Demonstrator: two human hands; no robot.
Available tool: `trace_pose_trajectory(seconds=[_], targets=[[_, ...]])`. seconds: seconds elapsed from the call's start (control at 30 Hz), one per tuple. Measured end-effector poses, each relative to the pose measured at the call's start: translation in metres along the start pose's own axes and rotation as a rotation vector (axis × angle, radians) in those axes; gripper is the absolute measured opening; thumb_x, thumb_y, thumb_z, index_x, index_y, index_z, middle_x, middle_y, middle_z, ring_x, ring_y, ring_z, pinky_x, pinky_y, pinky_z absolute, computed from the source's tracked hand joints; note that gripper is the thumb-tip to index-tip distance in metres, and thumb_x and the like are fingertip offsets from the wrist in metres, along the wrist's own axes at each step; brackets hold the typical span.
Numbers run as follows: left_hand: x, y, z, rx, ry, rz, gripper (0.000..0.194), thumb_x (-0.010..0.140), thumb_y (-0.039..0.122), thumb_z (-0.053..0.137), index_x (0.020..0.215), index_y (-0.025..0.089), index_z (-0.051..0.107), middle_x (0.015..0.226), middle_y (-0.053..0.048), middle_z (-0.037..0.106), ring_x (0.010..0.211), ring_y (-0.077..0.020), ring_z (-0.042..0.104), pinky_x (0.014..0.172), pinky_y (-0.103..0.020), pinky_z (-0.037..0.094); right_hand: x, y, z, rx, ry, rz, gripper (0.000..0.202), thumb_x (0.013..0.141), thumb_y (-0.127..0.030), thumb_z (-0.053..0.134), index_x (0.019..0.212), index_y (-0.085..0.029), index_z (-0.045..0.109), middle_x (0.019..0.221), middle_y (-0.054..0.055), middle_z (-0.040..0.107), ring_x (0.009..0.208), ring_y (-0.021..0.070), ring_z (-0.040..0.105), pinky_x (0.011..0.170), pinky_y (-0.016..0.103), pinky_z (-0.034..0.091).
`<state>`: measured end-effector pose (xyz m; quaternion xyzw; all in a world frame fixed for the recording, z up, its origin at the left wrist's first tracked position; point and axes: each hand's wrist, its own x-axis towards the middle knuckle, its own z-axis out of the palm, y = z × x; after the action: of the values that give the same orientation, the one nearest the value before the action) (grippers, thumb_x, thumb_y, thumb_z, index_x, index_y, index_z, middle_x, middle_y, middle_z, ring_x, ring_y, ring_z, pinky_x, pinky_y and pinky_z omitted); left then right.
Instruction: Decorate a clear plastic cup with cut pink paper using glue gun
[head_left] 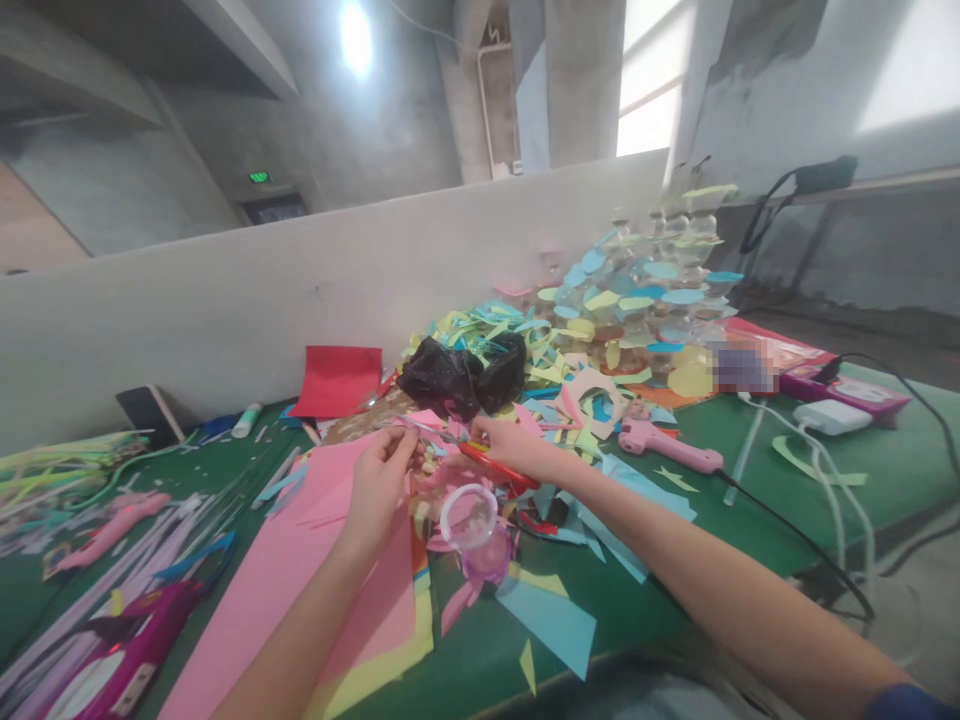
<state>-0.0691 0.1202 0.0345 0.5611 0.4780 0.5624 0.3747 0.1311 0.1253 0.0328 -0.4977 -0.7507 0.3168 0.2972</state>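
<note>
My right hand (514, 448) is closed round the orange-red handles of a pair of scissors (499, 465), whose blades point left. Close to the blade tips, my left hand (384, 468) is pinched shut on what looks like a small piece of pink paper (429, 420), mostly hidden by fingers and blades. Under my left forearm lies a stack of large pink paper sheets (300, 570), with yellow sheets (405, 640) beneath. Just below my hands is a clear plastic cup (469, 518) with a pale rim and pink paper about its base.
Paper scraps (487, 325) and a black plastic bag (442, 372) lie behind my hands. Stacked clear cups with paper discs (652, 295) rise at right. Pink glue guns (671, 447) (116, 530), a white adapter (832, 417) and cables lie on the green tabletop (780, 500).
</note>
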Motion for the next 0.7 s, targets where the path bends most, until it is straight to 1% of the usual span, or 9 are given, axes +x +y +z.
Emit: trace_pose_trajectory(seconds=[0.2, 0.3, 0.37, 0.43, 0.53, 0.63, 0.7], targets=[[0.0, 0.004, 0.005, -0.048, 0.009, -0.04, 0.037, 0.066, 0.049, 0.078, 0.071, 0.017, 0.06, 0.065, 0.002, 0.057, 0.061, -0.0105, 0.053, 0.059, -0.021, 0.045, 0.004, 0.003, 0.001, -0.067, 0.034, 0.013, 0.054, 0.07, -0.074, 0.067, 0.075, -0.023, 0.048, 0.072, -0.002, 0.059, 0.067, 0.0169, 0.054, 0.057, 0.025, 0.034], [-0.001, 0.006, 0.005, -0.035, 0.001, -0.035, 0.034, 0.068, 0.047, 0.076, 0.069, 0.017, 0.059, 0.065, 0.003, 0.056, 0.062, -0.0103, 0.053, 0.061, -0.021, 0.045, 0.005, 0.004, -0.001, -0.072, 0.042, 0.033, 0.055, 0.069, -0.074, 0.066, 0.073, -0.023, 0.049, 0.073, -0.002, 0.06, 0.068, 0.0168, 0.054, 0.057, 0.024, 0.034], [0.001, 0.006, 0.002, -0.016, 0.007, -0.021, 0.031, 0.071, 0.045, 0.073, 0.069, 0.018, 0.057, 0.065, 0.003, 0.056, 0.062, -0.0104, 0.053, 0.062, -0.021, 0.045, 0.005, 0.004, -0.002, -0.062, 0.05, 0.041, 0.055, 0.07, -0.075, 0.065, 0.073, -0.023, 0.049, 0.07, -0.002, 0.059, 0.066, 0.0165, 0.054, 0.056, 0.024, 0.034], [0.006, 0.002, -0.005, 0.046, 0.036, 0.019, 0.028, 0.076, 0.044, 0.069, 0.069, 0.019, 0.056, 0.066, 0.003, 0.056, 0.062, -0.0109, 0.053, 0.061, -0.022, 0.045, 0.005, 0.005, -0.004, -0.047, 0.066, 0.054, 0.055, 0.074, -0.076, 0.061, 0.075, -0.023, 0.049, 0.068, -0.002, 0.059, 0.063, 0.0164, 0.054, 0.055, 0.025, 0.034], [0.019, -0.006, -0.021, 0.222, 0.104, 0.126, 0.027, 0.081, 0.043, 0.062, 0.069, 0.02, 0.055, 0.065, 0.003, 0.055, 0.061, -0.012, 0.052, 0.06, -0.023, 0.043, 0.004, 0.006, -0.005, -0.058, 0.118, 0.084, 0.056, 0.076, -0.078, 0.056, 0.076, -0.023, 0.048, 0.068, -0.001, 0.062, 0.062, 0.0169, 0.056, 0.055, 0.025, 0.035], [0.034, -0.011, -0.037, 0.309, 0.154, 0.181, 0.027, 0.081, 0.043, 0.061, 0.068, 0.02, 0.055, 0.061, 0.004, 0.052, 0.058, -0.0122, 0.048, 0.06, -0.024, 0.04, 0.004, 0.006, -0.006, -0.141, 0.174, 0.122, 0.057, 0.077, -0.08, 0.054, 0.076, -0.023, 0.048, 0.073, 0.002, 0.066, 0.064, 0.0184, 0.059, 0.054, 0.025, 0.035], [0.041, -0.011, -0.044, 0.344, 0.172, 0.193, 0.026, 0.08, 0.044, 0.062, 0.071, 0.02, 0.058, 0.062, 0.003, 0.055, 0.059, -0.0128, 0.049, 0.061, -0.024, 0.04, 0.004, 0.005, -0.007, -0.218, 0.188, 0.156, 0.058, 0.078, -0.081, 0.052, 0.079, -0.023, 0.05, 0.077, 0.004, 0.068, 0.065, 0.0199, 0.06, 0.052, 0.026, 0.034]])
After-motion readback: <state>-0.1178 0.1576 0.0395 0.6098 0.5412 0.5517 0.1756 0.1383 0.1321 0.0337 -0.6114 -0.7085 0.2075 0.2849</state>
